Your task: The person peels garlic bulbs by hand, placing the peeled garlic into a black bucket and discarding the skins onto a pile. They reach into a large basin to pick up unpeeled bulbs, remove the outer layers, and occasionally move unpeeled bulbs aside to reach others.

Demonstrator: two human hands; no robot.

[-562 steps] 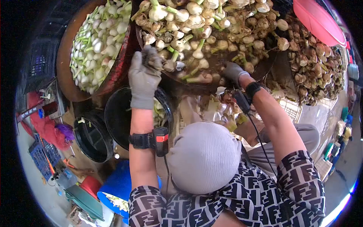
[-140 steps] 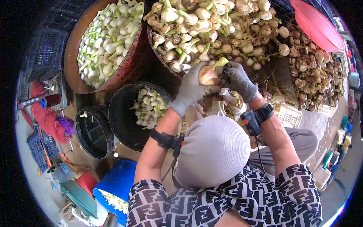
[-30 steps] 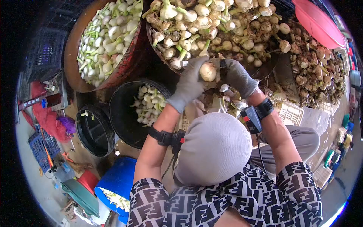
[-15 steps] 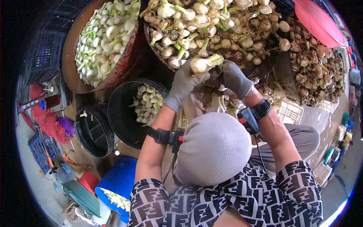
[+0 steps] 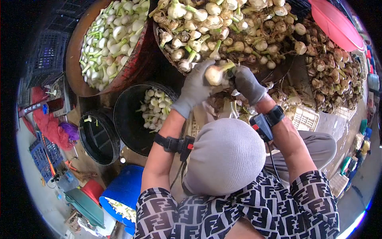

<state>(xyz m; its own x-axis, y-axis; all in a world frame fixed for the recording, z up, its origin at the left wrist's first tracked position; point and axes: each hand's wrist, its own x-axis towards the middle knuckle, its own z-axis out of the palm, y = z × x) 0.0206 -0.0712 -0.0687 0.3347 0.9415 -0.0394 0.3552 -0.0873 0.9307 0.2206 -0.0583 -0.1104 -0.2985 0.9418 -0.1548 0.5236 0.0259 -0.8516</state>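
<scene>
My left hand (image 5: 197, 85), in a grey glove, is closed around a pale garlic bulb (image 5: 215, 75) with a short green stem pointing up and right. Curled just right of that stem is my right hand (image 5: 248, 83), also gloved. Something small and dark shows at its fingertips, too hidden to name. Beyond both hands lies a wide heap of untrimmed garlic (image 5: 238, 32), soil-stained, in a large round container. Below them, loose pale stalks (image 5: 232, 109) show between the arms.
A rusty red drum (image 5: 137, 59) of cleaned garlic stands at upper left. Nearer is a black bucket (image 5: 119, 119) partly filled with bulbs, beside a smaller black tub (image 5: 99, 151). A blue barrel (image 5: 127, 185) sits at lower left, a pink basin (image 5: 336, 26) at upper right.
The garlic bulb has turned in my left hand, its stem now tilting more upward and the bulb sitting slightly lower. My right hand has shifted very little.
</scene>
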